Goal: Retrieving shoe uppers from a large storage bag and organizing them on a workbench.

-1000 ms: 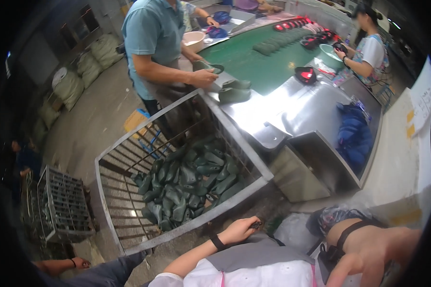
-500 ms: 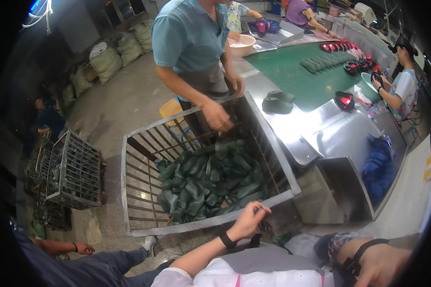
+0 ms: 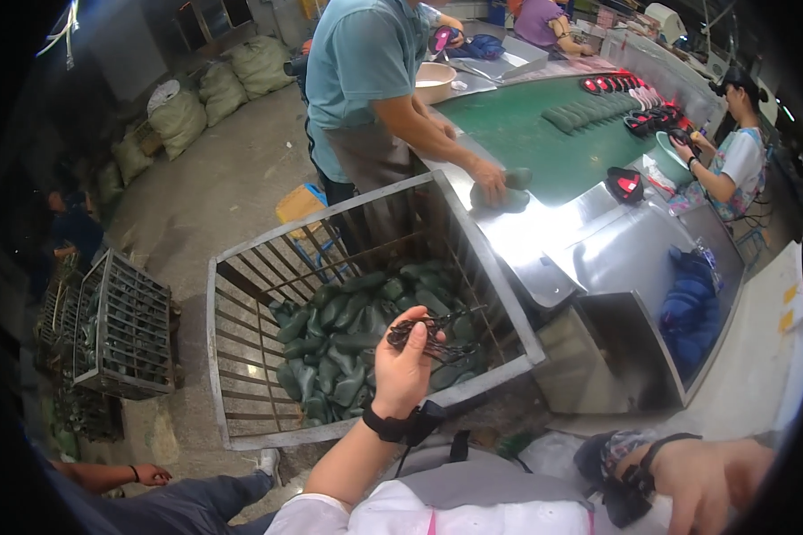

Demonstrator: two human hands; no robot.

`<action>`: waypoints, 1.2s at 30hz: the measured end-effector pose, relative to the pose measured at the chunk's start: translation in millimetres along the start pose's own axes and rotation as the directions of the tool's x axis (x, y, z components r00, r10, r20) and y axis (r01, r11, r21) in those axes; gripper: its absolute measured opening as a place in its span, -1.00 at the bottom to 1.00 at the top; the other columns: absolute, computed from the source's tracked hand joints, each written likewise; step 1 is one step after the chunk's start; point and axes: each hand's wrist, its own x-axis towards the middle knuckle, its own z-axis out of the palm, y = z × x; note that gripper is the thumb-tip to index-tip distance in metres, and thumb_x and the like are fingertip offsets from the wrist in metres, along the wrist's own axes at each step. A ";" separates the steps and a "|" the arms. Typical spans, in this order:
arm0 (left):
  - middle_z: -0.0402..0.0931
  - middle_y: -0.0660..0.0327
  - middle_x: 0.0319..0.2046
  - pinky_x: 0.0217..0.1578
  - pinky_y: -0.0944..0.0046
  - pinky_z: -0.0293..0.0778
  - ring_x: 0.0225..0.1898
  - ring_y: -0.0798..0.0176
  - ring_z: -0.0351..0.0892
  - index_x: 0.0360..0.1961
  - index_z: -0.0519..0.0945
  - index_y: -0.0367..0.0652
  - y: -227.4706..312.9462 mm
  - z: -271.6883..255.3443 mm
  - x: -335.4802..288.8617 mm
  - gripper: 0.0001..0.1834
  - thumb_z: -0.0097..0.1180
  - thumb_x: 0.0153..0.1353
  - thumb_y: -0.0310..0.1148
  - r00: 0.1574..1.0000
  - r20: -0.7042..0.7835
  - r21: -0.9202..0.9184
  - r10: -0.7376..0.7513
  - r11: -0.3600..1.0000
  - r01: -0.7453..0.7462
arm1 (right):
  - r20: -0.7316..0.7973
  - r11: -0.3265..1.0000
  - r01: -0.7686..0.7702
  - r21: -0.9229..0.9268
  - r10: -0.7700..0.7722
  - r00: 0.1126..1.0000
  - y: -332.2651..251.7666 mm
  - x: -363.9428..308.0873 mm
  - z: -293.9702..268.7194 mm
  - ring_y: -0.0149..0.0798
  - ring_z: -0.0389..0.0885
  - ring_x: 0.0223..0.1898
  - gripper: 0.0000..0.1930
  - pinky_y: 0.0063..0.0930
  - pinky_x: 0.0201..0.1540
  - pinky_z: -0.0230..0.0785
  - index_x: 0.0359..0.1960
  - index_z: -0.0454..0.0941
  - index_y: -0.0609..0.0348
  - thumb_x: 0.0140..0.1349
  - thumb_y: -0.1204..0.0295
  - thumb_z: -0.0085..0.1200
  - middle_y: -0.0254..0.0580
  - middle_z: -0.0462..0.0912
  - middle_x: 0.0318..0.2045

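Left hand [image 3: 401, 382] is clamped on a bundle of dark cords [image 3: 405, 333], seen over the green lasts [image 3: 341, 385], within the outline of the cage [image 3: 489, 266]. Right hand [image 3: 709, 477] is well apart, lower right; whether it grips anything cannot be told. The cage's right rim stands close beside the metal table [image 3: 517, 239], while a strip of floor [image 3: 192, 272] gives room between its left rim and the crate [image 3: 125, 321]

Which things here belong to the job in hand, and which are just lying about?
In hand or close by, probably in use:
- dark cord-like strands, held in the left hand
- metal-barred bin, seen beyond that hand
- dark green foot-shaped pieces inside it

Apparently lying about:
- pale sacks
- blue pile
- pale basin
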 end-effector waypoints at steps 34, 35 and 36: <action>0.50 0.30 -0.45 -0.57 0.55 0.25 -0.58 0.58 0.32 -0.14 0.52 -0.27 30.4 -12.0 -2.1 -0.75 0.07 0.13 -0.47 0.875 0.224 0.853 -0.430 0.521 0.038 | -0.955 0.559 -0.779 -0.283 -0.094 0.280 64.4 -128.7 -65.9 -0.52 0.42 -0.62 -0.84 -0.67 -0.55 0.29 -0.23 0.49 0.28 0.14 0.61 -0.03 -0.33 0.48 -0.61; 0.49 0.32 -0.54 -0.56 0.54 0.26 -0.58 0.57 0.32 -0.23 0.56 -0.31 32.9 -25.1 3.1 -0.80 0.08 0.13 -0.45 0.886 0.266 0.919 -0.380 0.376 -0.114 | -0.944 0.631 -0.703 -0.328 -0.193 0.267 57.9 -125.6 -66.2 -0.54 0.36 -0.67 -0.88 -0.68 -0.59 0.23 -0.28 0.48 0.25 0.13 0.61 -0.03 -0.38 0.43 -0.64; 0.46 0.29 -0.68 -0.53 0.45 0.33 -0.58 0.49 0.41 -0.35 0.59 -0.31 38.6 -29.2 7.2 -0.80 0.09 0.12 -0.37 0.893 0.255 0.921 -0.372 0.375 -0.107 | -0.945 0.721 -0.612 -0.326 -0.258 0.201 51.1 -128.9 -70.5 -0.55 0.34 -0.67 -0.91 -0.69 -0.61 0.21 -0.31 0.46 0.23 0.14 0.61 -0.02 -0.39 0.41 -0.64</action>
